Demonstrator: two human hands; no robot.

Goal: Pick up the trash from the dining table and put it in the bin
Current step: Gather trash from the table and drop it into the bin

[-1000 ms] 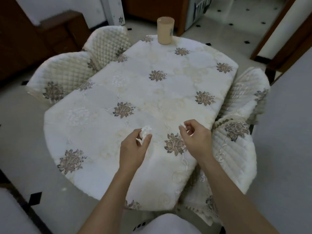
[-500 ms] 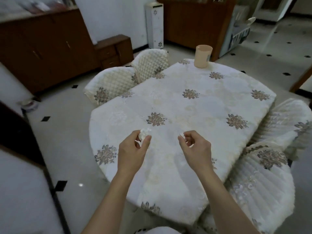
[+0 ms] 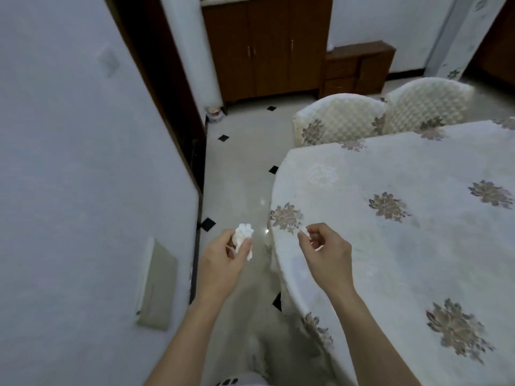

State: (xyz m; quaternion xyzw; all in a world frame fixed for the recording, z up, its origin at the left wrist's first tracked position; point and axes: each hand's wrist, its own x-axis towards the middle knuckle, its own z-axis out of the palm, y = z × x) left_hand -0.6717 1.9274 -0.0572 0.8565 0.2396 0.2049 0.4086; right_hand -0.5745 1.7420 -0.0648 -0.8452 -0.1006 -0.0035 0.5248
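My left hand (image 3: pixel 223 260) pinches a crumpled white tissue (image 3: pixel 243 236) between thumb and fingers, held over the floor just left of the dining table (image 3: pixel 390 246). Over the table's near left edge, my right hand (image 3: pixel 324 250) is closed on a small white scrap of tissue (image 3: pixel 306 233) that peeks out between thumb and forefinger. The table wears a cream cloth with brown flower motifs. No bin is in view.
A white wall (image 3: pixel 83 190) with a wall plate (image 3: pixel 156 285) stands close on the left. A tiled floor passage (image 3: pixel 237 168) runs between wall and table toward a wooden cabinet (image 3: pixel 267 45). Two quilted chairs (image 3: pixel 340 118) stand at the table's far side.
The view has swung left, away from the table's middle toward the wall and floor passage. Both hands keep their tissue pieces; the left one now hangs over the floor.
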